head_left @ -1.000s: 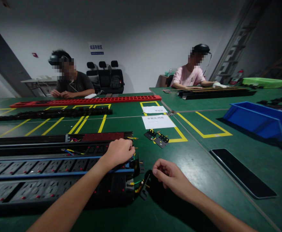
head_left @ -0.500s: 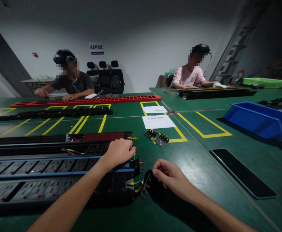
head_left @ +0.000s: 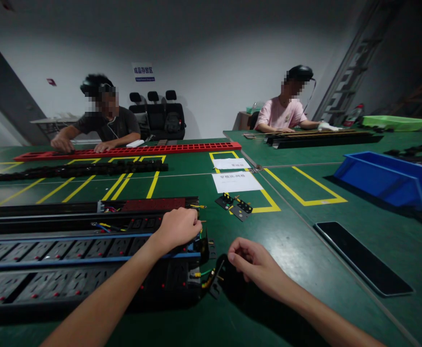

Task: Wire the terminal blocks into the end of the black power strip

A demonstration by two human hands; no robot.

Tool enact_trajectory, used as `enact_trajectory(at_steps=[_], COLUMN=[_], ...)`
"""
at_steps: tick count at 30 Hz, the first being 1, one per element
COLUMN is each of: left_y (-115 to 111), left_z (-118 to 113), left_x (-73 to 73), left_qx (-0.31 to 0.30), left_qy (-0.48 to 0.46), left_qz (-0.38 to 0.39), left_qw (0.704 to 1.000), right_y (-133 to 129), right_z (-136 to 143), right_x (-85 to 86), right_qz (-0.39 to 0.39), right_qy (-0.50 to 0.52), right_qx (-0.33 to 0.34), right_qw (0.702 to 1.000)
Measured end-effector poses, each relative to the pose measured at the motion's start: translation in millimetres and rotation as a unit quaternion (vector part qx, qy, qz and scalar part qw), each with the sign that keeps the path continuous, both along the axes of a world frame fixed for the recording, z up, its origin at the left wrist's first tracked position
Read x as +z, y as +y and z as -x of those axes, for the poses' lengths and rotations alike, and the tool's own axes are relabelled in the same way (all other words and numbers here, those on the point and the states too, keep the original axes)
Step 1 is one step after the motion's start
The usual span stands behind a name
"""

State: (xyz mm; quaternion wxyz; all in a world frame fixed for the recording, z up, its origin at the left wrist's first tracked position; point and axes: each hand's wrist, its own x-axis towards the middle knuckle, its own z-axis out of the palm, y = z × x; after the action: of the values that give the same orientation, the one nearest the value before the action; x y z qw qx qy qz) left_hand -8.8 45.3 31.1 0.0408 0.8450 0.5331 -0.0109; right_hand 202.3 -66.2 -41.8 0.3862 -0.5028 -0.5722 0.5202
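Note:
My left hand (head_left: pixel 179 227) is closed over the right end of a black power strip (head_left: pixel 146 223), its fingertips hidden below. My right hand (head_left: pixel 251 259) hovers just right of the strips' ends, thumb and fingers curled together; whatever they may hold cannot be made out. Between the hands, a dark end plate (head_left: pixel 216 277) hangs off the nearest power strip (head_left: pixel 98 284) by yellow and green wires (head_left: pixel 205 273). Another power strip with blue edges (head_left: pixel 73 248) lies between. Farther back is a strip with a dark red section (head_left: pixel 155 204).
Two small black brackets (head_left: pixel 240 209) lie near white paper sheets (head_left: pixel 237 182). To the right are a phone (head_left: pixel 362 258) and a blue bin (head_left: pixel 388 180). Across the green table (head_left: pixel 290 231), two people sit working, one behind a long red rack (head_left: pixel 131 150).
Both my hands keep the same place and pose. Across the table, the person on the left has shifted a hand slightly at the red rack.

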Motion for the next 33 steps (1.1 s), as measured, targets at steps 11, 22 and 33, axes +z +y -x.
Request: enact_trajectory(at_steps=[11, 22, 33], left_y=[1, 1, -3], left_z=[1, 2, 2], left_x=[-0.7, -2.2, 3.0], left_qx=[-0.003, -0.010, -0.039], left_qy=[-0.008, -0.007, 0.037], left_qz=[0.003, -0.009, -0.022], left_qw=[1.000, 1.000, 0.998], right_y=[-1, -1, 30], right_z=[-1, 1, -51], right_x=[-1.8, -0.5, -4.4], right_qz=[-0.007, -0.005, -0.248], right_qy=[-0.003, 0.004, -0.278], right_qx=[0.001, 0.002, -0.118], right_qw=[1.000, 1.000, 0.921])
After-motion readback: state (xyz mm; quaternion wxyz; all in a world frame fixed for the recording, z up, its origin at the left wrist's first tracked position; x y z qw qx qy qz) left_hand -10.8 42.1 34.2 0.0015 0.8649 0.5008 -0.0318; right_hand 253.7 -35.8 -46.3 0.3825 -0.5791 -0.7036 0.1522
